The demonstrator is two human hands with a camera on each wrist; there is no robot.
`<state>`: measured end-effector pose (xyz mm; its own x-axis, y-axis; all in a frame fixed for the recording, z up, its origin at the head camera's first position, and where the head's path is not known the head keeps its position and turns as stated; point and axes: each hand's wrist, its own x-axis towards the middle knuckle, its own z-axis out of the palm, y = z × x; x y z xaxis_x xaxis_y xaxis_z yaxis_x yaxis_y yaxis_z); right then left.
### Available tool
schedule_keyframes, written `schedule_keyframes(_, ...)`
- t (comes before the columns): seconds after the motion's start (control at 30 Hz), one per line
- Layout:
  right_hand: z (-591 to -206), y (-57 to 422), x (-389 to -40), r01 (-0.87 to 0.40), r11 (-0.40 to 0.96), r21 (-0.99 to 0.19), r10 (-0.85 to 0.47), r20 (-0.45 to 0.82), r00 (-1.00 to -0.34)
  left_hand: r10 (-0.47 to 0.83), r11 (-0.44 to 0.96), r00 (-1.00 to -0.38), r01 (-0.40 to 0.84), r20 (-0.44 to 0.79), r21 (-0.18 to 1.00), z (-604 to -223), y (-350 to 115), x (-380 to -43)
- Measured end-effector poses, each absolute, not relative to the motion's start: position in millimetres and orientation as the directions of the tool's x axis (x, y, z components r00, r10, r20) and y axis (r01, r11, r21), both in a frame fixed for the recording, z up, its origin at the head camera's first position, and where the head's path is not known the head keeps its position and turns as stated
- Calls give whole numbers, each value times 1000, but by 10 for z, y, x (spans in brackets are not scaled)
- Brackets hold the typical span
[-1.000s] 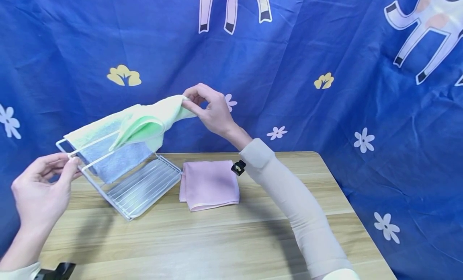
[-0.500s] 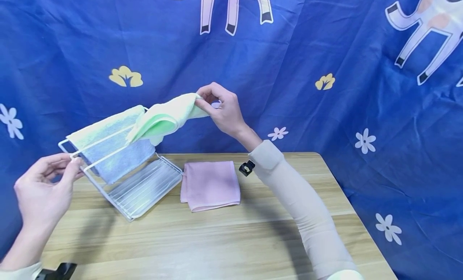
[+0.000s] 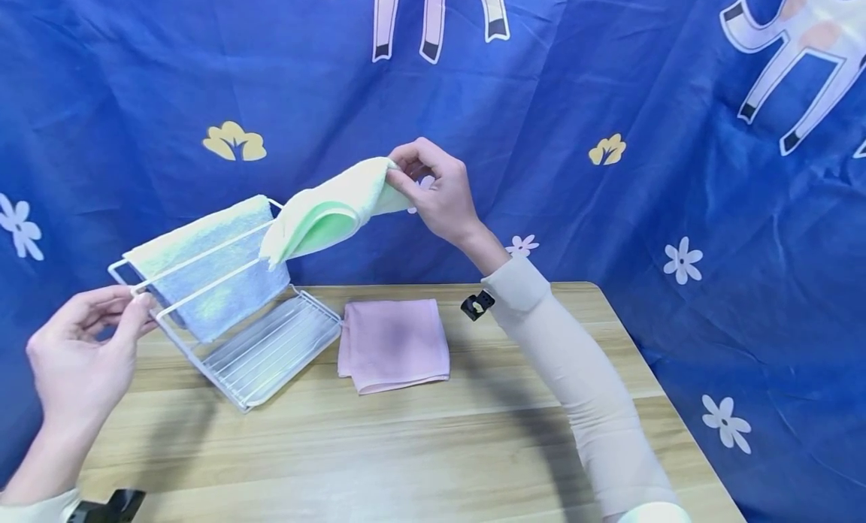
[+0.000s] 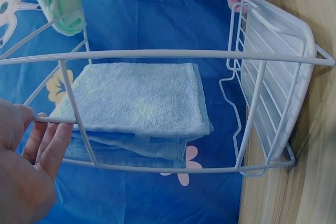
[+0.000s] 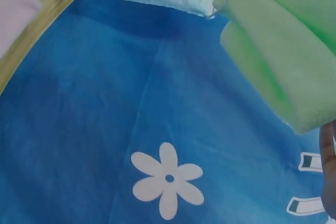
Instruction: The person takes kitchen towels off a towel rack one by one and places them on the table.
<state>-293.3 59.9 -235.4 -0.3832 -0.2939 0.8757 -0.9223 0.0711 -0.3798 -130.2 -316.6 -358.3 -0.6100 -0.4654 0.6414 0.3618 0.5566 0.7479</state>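
My left hand (image 3: 84, 350) pinches the near upper end of a white wire rack (image 3: 203, 365) at the left of the table. Over the rack's rear bars hangs a folded blue towel (image 3: 223, 305), its layers visible in the left wrist view. Raised to the right of the rack, my right hand (image 3: 436, 188) pinches the corner of a light green towel (image 3: 368, 185). This towel slopes down leftward, and its low end overlaps the front bars in the head view; whether it touches them I cannot tell. Only a few right fingers (image 5: 328, 166) show in the right wrist view.
At the rack's base is a pale tray (image 3: 274, 350) under thin wires. Beside it a folded pink towel (image 3: 395, 346) lies flat on the wooden table (image 3: 379, 448). A blue patterned curtain (image 3: 514, 117) stands behind and to the right.
My right hand has moved right and slightly up, drawing the green towel along the front bars toward their right ends. More of the blue towel shows. My left hand has stayed at the rack.
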Motion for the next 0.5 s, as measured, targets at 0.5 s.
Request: schedule_keyframes(0.5, -2403, 978, -2915, -942, 153, -298, -259, 908, -330, -471, 540, -619, 361, 629, 760, -3578, -3141, -1290)
